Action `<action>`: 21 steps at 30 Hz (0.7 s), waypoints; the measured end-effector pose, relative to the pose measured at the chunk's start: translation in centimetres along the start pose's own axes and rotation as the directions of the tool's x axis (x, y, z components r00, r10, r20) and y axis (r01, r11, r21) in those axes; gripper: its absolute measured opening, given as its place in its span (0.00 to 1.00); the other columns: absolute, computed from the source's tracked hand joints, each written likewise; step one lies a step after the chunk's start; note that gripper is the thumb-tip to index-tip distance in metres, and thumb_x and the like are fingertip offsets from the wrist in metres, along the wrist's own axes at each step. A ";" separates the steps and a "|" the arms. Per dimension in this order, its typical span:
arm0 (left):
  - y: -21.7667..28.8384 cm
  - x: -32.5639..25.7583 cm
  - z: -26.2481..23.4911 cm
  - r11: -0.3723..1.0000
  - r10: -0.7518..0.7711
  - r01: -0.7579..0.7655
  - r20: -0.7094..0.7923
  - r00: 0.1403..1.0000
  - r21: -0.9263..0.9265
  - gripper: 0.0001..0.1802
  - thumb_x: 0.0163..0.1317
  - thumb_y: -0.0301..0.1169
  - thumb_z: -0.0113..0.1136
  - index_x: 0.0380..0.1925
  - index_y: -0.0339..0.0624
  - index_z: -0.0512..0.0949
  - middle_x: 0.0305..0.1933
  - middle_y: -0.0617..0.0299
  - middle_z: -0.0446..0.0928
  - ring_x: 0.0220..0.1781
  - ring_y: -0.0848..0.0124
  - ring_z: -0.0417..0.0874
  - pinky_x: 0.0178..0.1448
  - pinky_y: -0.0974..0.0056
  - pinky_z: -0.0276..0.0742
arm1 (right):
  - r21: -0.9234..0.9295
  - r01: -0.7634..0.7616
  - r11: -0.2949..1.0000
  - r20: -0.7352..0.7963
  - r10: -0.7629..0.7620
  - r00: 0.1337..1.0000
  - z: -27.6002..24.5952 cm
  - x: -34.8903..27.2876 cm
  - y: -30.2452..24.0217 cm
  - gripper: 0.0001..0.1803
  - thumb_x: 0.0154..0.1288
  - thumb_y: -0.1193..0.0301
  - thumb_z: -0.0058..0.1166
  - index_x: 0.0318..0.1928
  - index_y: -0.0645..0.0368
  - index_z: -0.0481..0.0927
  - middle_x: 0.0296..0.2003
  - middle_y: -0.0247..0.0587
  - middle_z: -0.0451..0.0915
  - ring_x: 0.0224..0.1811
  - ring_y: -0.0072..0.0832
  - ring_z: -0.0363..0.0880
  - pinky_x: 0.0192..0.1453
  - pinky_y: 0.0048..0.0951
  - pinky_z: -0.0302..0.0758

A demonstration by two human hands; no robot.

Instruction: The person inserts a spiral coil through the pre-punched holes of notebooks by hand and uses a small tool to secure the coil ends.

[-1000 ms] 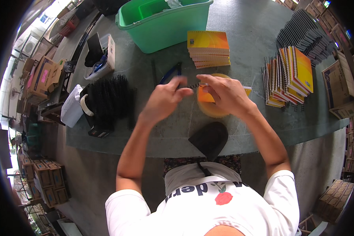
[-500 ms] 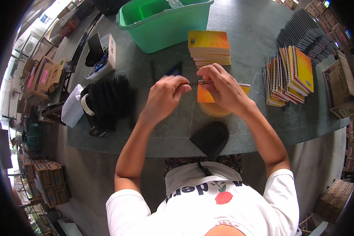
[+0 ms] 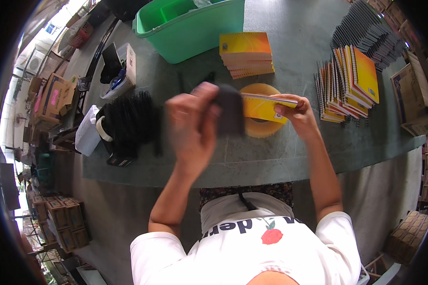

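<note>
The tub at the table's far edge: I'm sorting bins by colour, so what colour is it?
Green: the tub shows plainly in the head view.

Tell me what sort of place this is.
Likely a small notebook-binding workshop: stacks of spiral notebooks on the grey worktable, a heap of black binding coils and cardboard boxes on the floor.

Notebook-binding workshop: stacked spiral notebooks, heaps of black binding coils, cardboard cartons along floor.
</note>
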State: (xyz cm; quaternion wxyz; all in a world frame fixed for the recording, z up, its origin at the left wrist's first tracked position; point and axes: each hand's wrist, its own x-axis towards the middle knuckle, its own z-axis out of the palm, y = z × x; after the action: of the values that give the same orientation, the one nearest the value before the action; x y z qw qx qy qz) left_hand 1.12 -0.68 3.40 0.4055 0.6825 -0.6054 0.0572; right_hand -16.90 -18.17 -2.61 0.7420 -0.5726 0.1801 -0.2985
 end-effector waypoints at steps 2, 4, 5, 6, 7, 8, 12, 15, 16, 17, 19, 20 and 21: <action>-1.7 1.0 -0.1 0.974 0.007 -0.012 0.021 1.000 0.228 0.24 0.47 0.19 0.66 0.48 0.44 0.79 0.39 0.56 0.78 0.41 0.59 0.79 0.46 0.59 0.77 | -0.057 -0.010 0.998 0.012 0.010 1.000 0.7 0.3 -0.3 0.15 0.57 0.81 0.63 0.46 0.67 0.82 0.39 0.39 0.84 0.41 0.19 0.80 0.45 0.21 0.77; -1.0 -0.3 -0.3 0.999 0.012 -0.016 0.106 0.994 0.037 0.22 0.47 0.18 0.65 0.45 0.45 0.80 0.38 0.58 0.78 0.41 0.61 0.79 0.46 0.60 0.76 | -0.087 0.025 0.996 0.041 -0.022 0.999 1.4 0.9 -1.0 0.14 0.57 0.82 0.61 0.46 0.66 0.82 0.40 0.39 0.84 0.42 0.20 0.81 0.46 0.21 0.77; -0.4 -0.6 -0.3 0.997 0.021 -0.009 0.162 0.987 -0.073 0.20 0.47 0.18 0.65 0.44 0.45 0.81 0.38 0.58 0.79 0.40 0.61 0.78 0.45 0.60 0.76 | -0.089 0.051 0.995 0.048 -0.046 0.998 1.7 0.8 -1.2 0.14 0.57 0.83 0.61 0.46 0.66 0.82 0.40 0.39 0.84 0.42 0.20 0.81 0.47 0.21 0.78; -0.5 0.8 -0.9 0.986 0.164 -0.162 -0.041 0.986 0.044 0.19 0.50 0.22 0.65 0.44 0.51 0.80 0.36 0.62 0.76 0.39 0.62 0.77 0.38 0.61 0.78 | -0.091 0.076 0.993 0.056 -0.071 0.996 1.8 0.7 -1.1 0.13 0.57 0.83 0.60 0.45 0.65 0.83 0.41 0.39 0.84 0.43 0.21 0.81 0.48 0.21 0.78; -0.9 1.3 -1.0 0.984 0.151 -0.140 -0.102 0.983 0.109 0.19 0.50 0.22 0.65 0.44 0.51 0.81 0.36 0.62 0.76 0.39 0.62 0.77 0.38 0.61 0.78 | -0.096 0.079 0.992 0.067 -0.072 0.995 1.7 0.6 -0.7 0.13 0.57 0.84 0.60 0.45 0.65 0.83 0.41 0.39 0.84 0.43 0.21 0.81 0.49 0.21 0.78; -1.1 1.7 -1.2 0.979 0.141 -0.111 -0.177 0.974 0.173 0.18 0.50 0.22 0.65 0.43 0.51 0.81 0.35 0.61 0.75 0.39 0.62 0.77 0.38 0.61 0.78 | -0.109 0.086 0.990 0.089 -0.077 0.993 1.6 0.8 -0.4 0.13 0.57 0.84 0.60 0.45 0.65 0.83 0.42 0.40 0.84 0.44 0.22 0.81 0.50 0.21 0.77; -1.5 0.5 -0.1 0.988 0.133 -0.137 0.060 0.989 0.066 0.18 0.53 0.23 0.63 0.45 0.52 0.81 0.36 0.61 0.73 0.36 0.65 0.77 0.36 0.62 0.78 | -0.172 0.063 0.983 0.058 -0.054 0.997 1.4 0.9 -0.6 0.13 0.57 0.84 0.60 0.44 0.65 0.83 0.42 0.40 0.84 0.45 0.22 0.81 0.51 0.21 0.77; -0.5 2.0 -0.9 0.981 0.151 -0.133 -0.125 0.981 0.138 0.18 0.52 0.22 0.63 0.44 0.51 0.81 0.34 0.60 0.73 0.35 0.66 0.78 0.36 0.62 0.78 | -0.176 0.059 0.983 0.063 -0.049 0.997 1.3 0.9 -1.2 0.12 0.57 0.84 0.60 0.43 0.64 0.83 0.42 0.40 0.84 0.44 0.22 0.81 0.51 0.22 0.77; -0.6 1.9 -0.6 0.984 0.127 -0.112 -0.102 0.987 0.141 0.18 0.51 0.22 0.64 0.44 0.51 0.81 0.34 0.60 0.73 0.35 0.66 0.78 0.36 0.62 0.78 | -0.174 0.034 0.984 0.038 -0.027 0.999 1.4 0.6 -0.9 0.12 0.57 0.84 0.60 0.43 0.64 0.83 0.42 0.40 0.84 0.44 0.22 0.81 0.51 0.22 0.77; -0.6 2.1 -0.5 0.983 0.106 -0.090 -0.094 0.990 0.157 0.19 0.50 0.22 0.65 0.43 0.50 0.82 0.34 0.60 0.73 0.35 0.65 0.78 0.36 0.62 0.78 | -0.174 0.020 0.985 0.030 -0.015 0.999 1.6 0.7 -1.0 0.12 0.57 0.84 0.60 0.43 0.64 0.83 0.42 0.40 0.84 0.44 0.22 0.81 0.51 0.21 0.77; -1.7 0.3 1.5 0.977 0.208 -0.194 0.201 0.957 -0.088 0.18 0.49 0.23 0.65 0.42 0.50 0.82 0.35 0.58 0.75 0.37 0.65 0.79 0.38 0.61 0.79 | -0.162 0.005 0.987 0.050 0.003 0.999 1.9 0.9 -1.1 0.11 0.57 0.83 0.60 0.43 0.64 0.83 0.41 0.39 0.84 0.44 0.21 0.81 0.50 0.21 0.77; -1.1 0.9 1.5 0.978 0.205 -0.199 0.103 0.973 -0.061 0.19 0.49 0.23 0.66 0.43 0.50 0.82 0.36 0.58 0.75 0.38 0.65 0.79 0.39 0.60 0.79 | -0.153 0.007 0.988 0.054 0.001 0.999 1.7 0.9 -1.2 0.11 0.58 0.82 0.61 0.43 0.63 0.84 0.41 0.38 0.84 0.44 0.20 0.81 0.49 0.21 0.77; -0.3 1.2 1.1 0.982 0.187 -0.186 0.014 0.982 -0.037 0.19 0.49 0.23 0.66 0.43 0.50 0.82 0.36 0.58 0.75 0.39 0.64 0.79 0.40 0.60 0.79 | -0.136 -0.006 0.991 0.059 0.014 0.998 1.7 0.5 -0.9 0.11 0.58 0.80 0.62 0.42 0.63 0.84 0.41 0.37 0.84 0.43 0.20 0.80 0.49 0.21 0.78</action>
State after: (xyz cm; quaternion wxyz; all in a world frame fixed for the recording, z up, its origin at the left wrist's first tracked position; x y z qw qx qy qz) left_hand 1.19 -2.35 3.21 0.4051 0.6159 -0.6712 0.0781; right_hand -15.72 -17.41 -1.25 0.7077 -0.6296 0.1807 -0.2646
